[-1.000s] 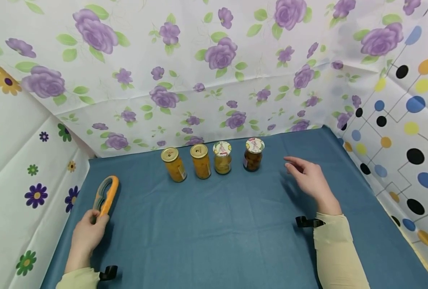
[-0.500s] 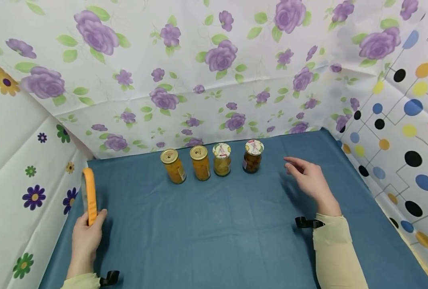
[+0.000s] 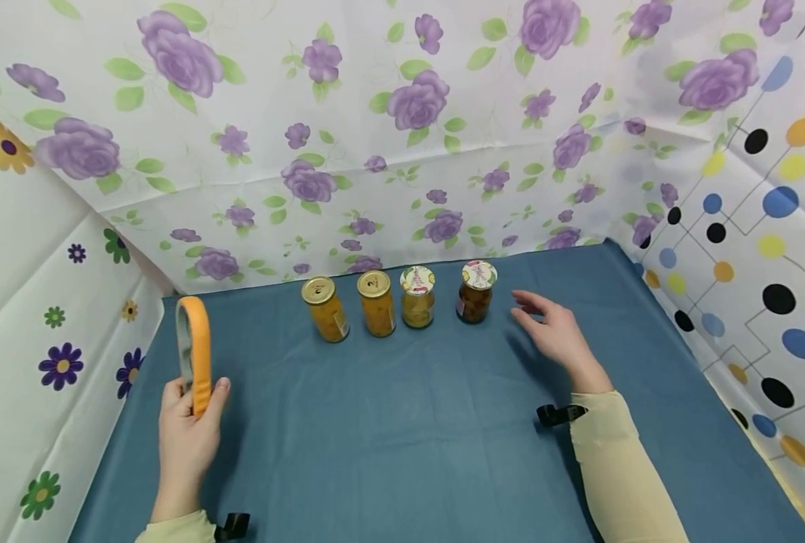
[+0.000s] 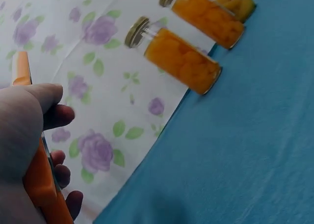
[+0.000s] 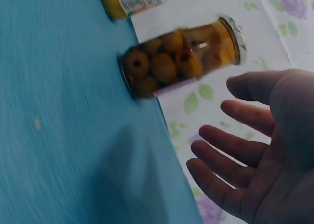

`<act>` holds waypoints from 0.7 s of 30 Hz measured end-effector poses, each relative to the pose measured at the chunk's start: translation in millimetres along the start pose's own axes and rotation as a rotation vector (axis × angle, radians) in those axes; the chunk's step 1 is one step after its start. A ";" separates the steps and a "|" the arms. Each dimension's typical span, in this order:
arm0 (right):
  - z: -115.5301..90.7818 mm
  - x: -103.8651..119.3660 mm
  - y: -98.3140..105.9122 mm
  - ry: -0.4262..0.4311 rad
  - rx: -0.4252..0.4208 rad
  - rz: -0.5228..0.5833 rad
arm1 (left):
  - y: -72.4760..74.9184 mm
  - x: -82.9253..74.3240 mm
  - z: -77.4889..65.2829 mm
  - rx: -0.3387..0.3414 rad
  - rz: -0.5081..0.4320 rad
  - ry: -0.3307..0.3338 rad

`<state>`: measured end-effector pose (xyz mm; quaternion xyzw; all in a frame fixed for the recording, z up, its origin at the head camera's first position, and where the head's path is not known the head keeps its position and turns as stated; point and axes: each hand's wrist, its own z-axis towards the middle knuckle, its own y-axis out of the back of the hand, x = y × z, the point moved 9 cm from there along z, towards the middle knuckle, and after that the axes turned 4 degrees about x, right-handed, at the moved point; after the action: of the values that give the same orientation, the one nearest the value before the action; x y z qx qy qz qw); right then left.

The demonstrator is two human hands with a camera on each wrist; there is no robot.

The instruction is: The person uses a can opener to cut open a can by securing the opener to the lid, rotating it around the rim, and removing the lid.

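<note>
Tool [image 3: 201, 354] gripped by left hand [image 3: 188, 445] has shifted inward; spread-fingered right hand [image 3: 557, 335] nears dark jar [image 3: 474, 302].

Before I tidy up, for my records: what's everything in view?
Gold-lidded jars: two, orange, left end
Pale jar: one, yellowish, third from left
Dark jar: one, brown, right end
Looped tool: one, orange-grey, left of jars
Tablecloth: one, blue, beneath jars
Wall sheets: three, white patterned, back and sides
Wrist clips: two, black, one each wrist
Sleeves: two, pale yellow, both forearms
Left hand: one, bare, gripping tool
Right hand: one, bare, beside dark jar
</note>
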<state>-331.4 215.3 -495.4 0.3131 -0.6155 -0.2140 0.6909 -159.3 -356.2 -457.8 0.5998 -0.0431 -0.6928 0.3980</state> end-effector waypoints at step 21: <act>36.2 14.3 -49.0 -0.086 0.034 0.214 | -19.9 -126.9 -18.1 0.028 0.167 -0.723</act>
<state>-360.5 164.6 -517.6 0.2477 -0.6781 -0.1420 0.6772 -158.2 -258.6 -372.4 0.3162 -0.2389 -0.8245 0.4040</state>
